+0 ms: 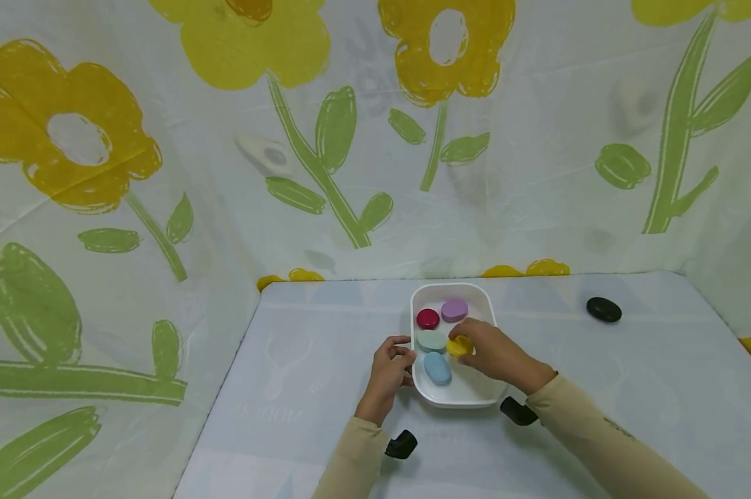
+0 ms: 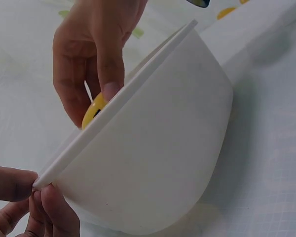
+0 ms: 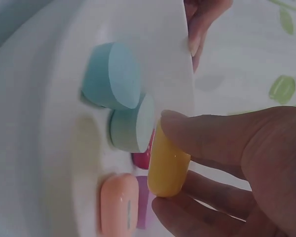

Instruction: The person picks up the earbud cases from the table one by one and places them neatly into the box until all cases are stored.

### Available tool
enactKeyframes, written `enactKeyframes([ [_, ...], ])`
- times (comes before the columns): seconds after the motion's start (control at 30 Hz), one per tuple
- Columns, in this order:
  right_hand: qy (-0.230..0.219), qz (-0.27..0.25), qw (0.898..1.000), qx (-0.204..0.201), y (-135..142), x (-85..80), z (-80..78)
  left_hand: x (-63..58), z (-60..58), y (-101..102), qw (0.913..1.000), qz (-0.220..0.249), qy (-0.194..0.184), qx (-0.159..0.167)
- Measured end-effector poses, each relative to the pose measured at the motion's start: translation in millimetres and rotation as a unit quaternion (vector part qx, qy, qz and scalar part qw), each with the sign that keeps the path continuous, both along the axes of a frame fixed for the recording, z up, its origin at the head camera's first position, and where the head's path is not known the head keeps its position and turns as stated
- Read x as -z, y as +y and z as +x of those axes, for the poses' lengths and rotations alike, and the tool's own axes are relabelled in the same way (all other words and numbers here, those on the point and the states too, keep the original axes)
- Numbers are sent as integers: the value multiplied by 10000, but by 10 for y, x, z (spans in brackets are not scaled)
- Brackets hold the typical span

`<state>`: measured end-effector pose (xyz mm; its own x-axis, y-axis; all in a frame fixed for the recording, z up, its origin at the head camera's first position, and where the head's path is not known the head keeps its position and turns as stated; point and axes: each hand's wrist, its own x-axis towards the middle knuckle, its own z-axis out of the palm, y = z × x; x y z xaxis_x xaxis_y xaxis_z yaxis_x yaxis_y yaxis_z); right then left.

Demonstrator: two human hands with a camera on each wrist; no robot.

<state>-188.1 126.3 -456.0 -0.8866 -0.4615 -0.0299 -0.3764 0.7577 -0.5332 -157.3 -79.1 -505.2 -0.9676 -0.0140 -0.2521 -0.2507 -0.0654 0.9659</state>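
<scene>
My left hand pinches the left rim of a white plastic tub between thumb and fingers. Over the tub's inside, my right hand holds a smooth yellow rounded block between thumb and fingertips; a dark mark shows on it in the left wrist view. Below lie a light blue oval block, a pale green one, a red one and a purple one. An orange block shows in the right wrist view; in the head view my right hand hides it.
A black oval piece lies on the pale table, well right of the tub. Flower-printed cloth hangs behind and along the sides. Black camera mounts stick out from both wrists near the tub's front.
</scene>
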Motion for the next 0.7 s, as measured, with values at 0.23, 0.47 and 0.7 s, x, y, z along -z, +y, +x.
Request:
enactKeyframes([
  [0.23,27,135,9997,-224,-18,87,-33,-10,-1,7,10000,-52,-47,-18],
  [0.47,153,-72,9993,-323,66,69,7,-18,5,2,10000,-44,8,25],
  [0.7,636,-573,9963,120,355,18,44,-22,8,1,10000,-52,31,68],
])
